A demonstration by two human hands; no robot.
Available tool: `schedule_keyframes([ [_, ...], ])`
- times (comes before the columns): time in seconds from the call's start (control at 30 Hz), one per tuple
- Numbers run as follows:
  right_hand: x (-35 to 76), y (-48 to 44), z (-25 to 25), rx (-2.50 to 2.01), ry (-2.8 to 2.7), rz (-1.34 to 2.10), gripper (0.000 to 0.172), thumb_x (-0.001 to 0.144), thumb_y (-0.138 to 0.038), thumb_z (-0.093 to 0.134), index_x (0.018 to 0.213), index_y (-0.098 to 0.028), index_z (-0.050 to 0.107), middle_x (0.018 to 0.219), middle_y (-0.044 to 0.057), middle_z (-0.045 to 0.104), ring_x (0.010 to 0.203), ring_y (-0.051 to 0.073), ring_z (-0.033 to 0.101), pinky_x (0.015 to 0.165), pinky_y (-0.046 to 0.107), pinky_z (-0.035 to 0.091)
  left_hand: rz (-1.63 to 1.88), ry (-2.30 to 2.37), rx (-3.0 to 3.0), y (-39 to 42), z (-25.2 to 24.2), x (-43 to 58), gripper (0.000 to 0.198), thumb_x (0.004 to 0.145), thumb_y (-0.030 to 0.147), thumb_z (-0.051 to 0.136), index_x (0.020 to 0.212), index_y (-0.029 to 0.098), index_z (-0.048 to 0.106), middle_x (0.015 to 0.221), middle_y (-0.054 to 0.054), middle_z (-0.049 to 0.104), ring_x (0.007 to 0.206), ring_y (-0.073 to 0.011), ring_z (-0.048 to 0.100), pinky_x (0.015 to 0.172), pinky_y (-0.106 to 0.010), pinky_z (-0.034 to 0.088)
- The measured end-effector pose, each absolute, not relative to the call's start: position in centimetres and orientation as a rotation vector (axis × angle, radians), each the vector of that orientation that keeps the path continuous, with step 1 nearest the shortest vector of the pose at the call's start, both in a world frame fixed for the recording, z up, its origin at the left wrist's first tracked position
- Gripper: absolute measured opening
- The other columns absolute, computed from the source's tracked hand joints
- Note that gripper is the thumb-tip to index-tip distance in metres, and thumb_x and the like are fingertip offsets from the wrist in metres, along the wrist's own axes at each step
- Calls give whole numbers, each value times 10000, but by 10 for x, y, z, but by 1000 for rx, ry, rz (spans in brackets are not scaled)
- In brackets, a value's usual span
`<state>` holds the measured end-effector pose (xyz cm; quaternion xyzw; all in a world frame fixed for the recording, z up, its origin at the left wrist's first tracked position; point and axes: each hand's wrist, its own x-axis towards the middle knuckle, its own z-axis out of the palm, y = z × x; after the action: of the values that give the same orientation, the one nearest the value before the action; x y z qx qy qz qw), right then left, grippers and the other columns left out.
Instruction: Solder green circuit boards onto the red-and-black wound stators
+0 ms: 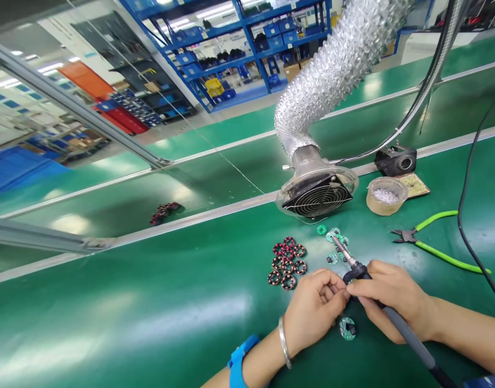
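Observation:
My right hand point(396, 302) is closed round a soldering iron point(409, 334), whose metal tip points up and away, over a group of small round green circuit boards point(332, 258). Fingertips of my left hand point(318, 304) are pinched together and meet the right fingers beside the iron's collar; whatever they hold is hidden. Just below the two hands lies one round circuit board point(347, 328) with a black part on it. To the left of the boards, several ring-shaped coils point(287, 264) in copper and red lie in a cluster.
A fume extractor point(320, 196) on a silver duct point(336, 70) hangs beyond the boards. Green-handled cutters point(417, 237) lie at right, near a black cable point(467, 215). Behind them are a tub of metal bits point(387, 196), a sponge tray point(415, 185) and an iron stand point(396, 159).

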<state>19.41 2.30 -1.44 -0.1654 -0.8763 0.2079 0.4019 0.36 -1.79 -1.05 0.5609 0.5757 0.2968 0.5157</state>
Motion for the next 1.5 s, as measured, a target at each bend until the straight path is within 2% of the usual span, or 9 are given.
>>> schedule_keyframes([
  [0.13, 195, 22, -13, -420, -2243, 549, 298, 864, -37, 458, 1131, -157, 511, 633, -23, 492, 560, 143, 359, 538, 291, 317, 695, 1318, 1231, -20, -12, 3, 70, 810, 223, 553, 791, 157, 568, 574, 37, 547, 404, -71, 485, 394, -165, 368],
  [0.37, 195, 23, -11, -411, -2218, 604, 351, 851, -21, 447, 1172, -153, 506, 636, -27, 528, 524, 132, 372, 522, 290, 330, 793, 1330, 1358, -20, -9, 3, 79, 771, 128, 530, 717, 156, 580, 633, 34, 508, 431, -45, 426, 410, -161, 333],
  [0.47, 200, 24, -1, -454, -2124, 618, 408, 858, -15, 449, 1240, -150, 499, 646, -20, 569, 521, 134, 439, 518, 279, 380, 818, 1359, 1412, -22, -10, 4, 108, 753, 94, 521, 690, 155, 583, 665, 24, 506, 474, -51, 424, 440, -165, 340],
  [0.57, 208, 20, 15, -567, -2080, 617, 421, 881, -82, 468, 1295, -156, 504, 721, 19, 610, 607, 160, 556, 548, 283, 458, 832, 1376, 1449, -23, -10, 5, 122, 747, 80, 514, 685, 155, 588, 666, 19, 511, 510, -65, 436, 473, -172, 354],
  [0.77, 217, -2, 40, -841, -2107, 621, 265, 888, -156, 493, 1108, -239, 614, 743, 39, 643, 644, 206, 643, 554, 307, 506, 833, 1414, 1474, -22, -9, 7, 129, 742, 78, 514, 669, 152, 590, 648, 11, 516, 525, -78, 440, 492, -182, 355],
  [1.0, 205, -6, 39, -840, -2014, 625, 244, 866, -120, 437, 1021, -268, 553, 607, 19, 580, 544, 222, 603, 477, 346, 454, 818, 1425, 1470, -23, -9, 8, 128, 759, 95, 529, 660, 155, 584, 639, 14, 509, 520, -78, 442, 492, -184, 354],
  [1.2, 208, 1, 33, -736, -2064, 674, 211, 840, -106, 428, 940, -237, 558, 558, 1, 522, 441, 165, 503, 424, 320, 406, 809, 1425, 1462, -23, -6, 8, 124, 761, 104, 532, 658, 155, 579, 642, 13, 505, 515, -77, 441, 487, -184, 358],
  [1.37, 205, -2, 34, -781, -2064, 656, 284, 826, -59, 415, 991, -251, 542, 591, 13, 561, 492, 189, 555, 465, 341, 429, 811, 1428, 1466, -22, -5, 9, 116, 752, 98, 532, 664, 156, 581, 644, 15, 504, 519, -77, 448, 486, -181, 358],
  [1.5, 206, 0, 35, -774, -2090, 680, 214, 871, -104, 416, 953, -243, 557, 565, 12, 542, 467, 181, 539, 441, 334, 422, 809, 1426, 1465, -22, -6, 9, 116, 752, 102, 530, 662, 157, 577, 643, 16, 500, 516, -78, 445, 483, -182, 356],
])
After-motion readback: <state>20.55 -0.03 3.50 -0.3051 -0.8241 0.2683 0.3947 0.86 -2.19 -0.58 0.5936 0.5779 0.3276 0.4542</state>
